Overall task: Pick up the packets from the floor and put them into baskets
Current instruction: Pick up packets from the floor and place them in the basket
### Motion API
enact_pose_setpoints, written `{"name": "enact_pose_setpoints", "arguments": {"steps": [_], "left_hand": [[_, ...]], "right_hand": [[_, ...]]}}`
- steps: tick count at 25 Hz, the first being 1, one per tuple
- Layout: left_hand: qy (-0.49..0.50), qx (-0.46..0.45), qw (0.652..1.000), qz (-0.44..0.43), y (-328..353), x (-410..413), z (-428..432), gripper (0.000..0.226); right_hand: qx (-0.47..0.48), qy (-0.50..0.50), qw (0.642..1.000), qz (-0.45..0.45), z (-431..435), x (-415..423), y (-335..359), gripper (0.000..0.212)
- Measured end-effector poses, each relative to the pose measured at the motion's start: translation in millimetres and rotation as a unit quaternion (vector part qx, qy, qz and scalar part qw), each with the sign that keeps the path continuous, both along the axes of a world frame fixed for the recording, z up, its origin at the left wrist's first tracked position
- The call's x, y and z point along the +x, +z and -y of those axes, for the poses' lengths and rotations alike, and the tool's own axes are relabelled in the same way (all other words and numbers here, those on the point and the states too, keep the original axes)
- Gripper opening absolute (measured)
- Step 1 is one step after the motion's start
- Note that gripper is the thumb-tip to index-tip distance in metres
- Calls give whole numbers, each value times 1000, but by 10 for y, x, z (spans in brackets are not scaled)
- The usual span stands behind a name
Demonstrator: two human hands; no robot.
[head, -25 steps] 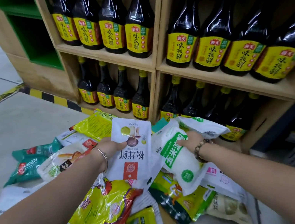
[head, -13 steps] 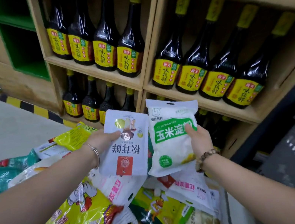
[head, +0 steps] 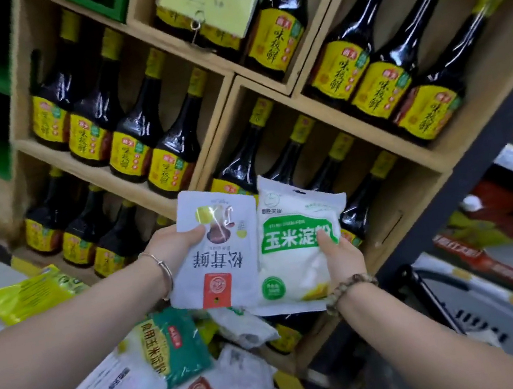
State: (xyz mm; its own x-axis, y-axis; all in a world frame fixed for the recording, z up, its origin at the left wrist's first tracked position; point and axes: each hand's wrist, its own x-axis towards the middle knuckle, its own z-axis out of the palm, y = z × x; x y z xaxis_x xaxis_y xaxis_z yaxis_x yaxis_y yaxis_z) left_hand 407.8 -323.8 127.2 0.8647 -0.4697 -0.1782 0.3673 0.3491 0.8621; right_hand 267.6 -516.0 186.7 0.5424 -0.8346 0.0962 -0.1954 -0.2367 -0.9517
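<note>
Seasoning packet (head: 217, 251) gripped in left hand (head: 173, 252), corn-starch packet (head: 296, 255) in right hand (head: 340, 255): best swung right and lowered into basket (head: 429, 292).

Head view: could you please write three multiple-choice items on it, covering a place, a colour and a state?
1. Where is the green-banded packet? A on the floor; B in the right hand; C on a shelf.
2. What colour are the bottle labels? A yellow; B blue; C pink.
3. What is the left hand doing? A hanging open; B pressing the floor; C gripping the mushroom packet.
B: that hand's thumb pinches it. A: all the labels show yellow. C: its thumb clamps the packet's front.
</note>
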Motion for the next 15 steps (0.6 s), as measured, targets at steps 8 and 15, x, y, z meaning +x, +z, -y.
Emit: {"name": "enact_pose_setpoints", "arguments": {"steps": [8, 15], "left_hand": [[-119, -87, 988, 41, 707, -1015, 705, 15], [-127, -115, 985, -8, 1014, -1655, 1236, 19]], "right_hand": [[12, -39, 997, 71, 656, -919, 631, 15], [-27, 11, 995, 99, 1139, -1548, 1068, 21]]}}
